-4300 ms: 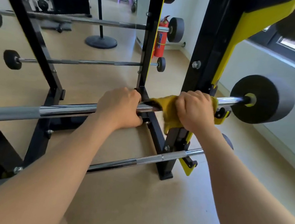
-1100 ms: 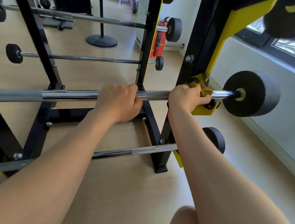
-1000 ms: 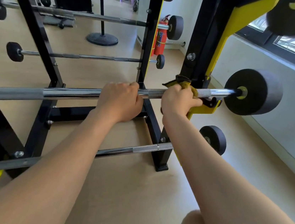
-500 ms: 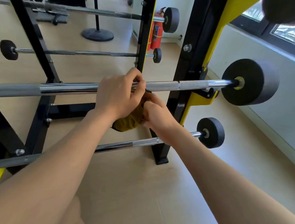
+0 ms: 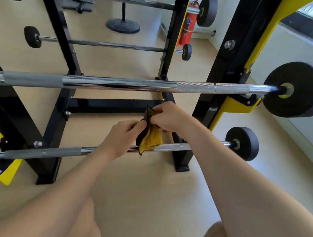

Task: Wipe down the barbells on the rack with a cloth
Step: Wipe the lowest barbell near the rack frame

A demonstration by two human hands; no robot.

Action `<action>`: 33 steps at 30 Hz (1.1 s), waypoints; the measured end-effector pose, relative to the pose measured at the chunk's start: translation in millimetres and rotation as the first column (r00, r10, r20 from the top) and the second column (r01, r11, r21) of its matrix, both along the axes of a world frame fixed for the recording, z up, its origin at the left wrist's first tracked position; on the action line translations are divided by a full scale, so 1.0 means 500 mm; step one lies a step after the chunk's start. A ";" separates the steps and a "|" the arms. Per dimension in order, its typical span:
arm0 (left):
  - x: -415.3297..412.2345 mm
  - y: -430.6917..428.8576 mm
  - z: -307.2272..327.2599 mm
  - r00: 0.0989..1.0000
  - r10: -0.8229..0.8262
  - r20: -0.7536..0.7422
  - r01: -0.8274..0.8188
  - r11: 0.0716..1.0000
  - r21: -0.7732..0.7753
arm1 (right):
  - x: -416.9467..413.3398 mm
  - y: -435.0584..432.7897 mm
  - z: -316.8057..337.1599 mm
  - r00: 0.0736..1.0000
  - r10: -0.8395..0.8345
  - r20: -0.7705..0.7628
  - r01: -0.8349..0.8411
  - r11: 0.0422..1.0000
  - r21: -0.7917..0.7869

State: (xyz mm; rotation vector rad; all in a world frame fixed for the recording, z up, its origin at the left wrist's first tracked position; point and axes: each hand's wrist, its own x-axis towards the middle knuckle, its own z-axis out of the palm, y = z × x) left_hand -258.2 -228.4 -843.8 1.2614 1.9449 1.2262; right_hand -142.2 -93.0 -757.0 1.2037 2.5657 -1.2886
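Hanging between the hands, left hand and right hand both pinching it, yellow cloth near lower barbell.

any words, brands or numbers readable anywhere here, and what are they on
None legible.
Fire extinguisher: has a label panel, too small and blurred to read.
Upper barbell, its weight plate, rack post and yellow cloth: no print visible.
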 end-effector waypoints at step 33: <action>-0.119 -0.118 -0.135 0.941 0.124 -0.314 -0.156 0.985 -0.079 | -0.046 -0.114 -0.284 0.960 -0.197 -0.197 0.262 0.880 0.397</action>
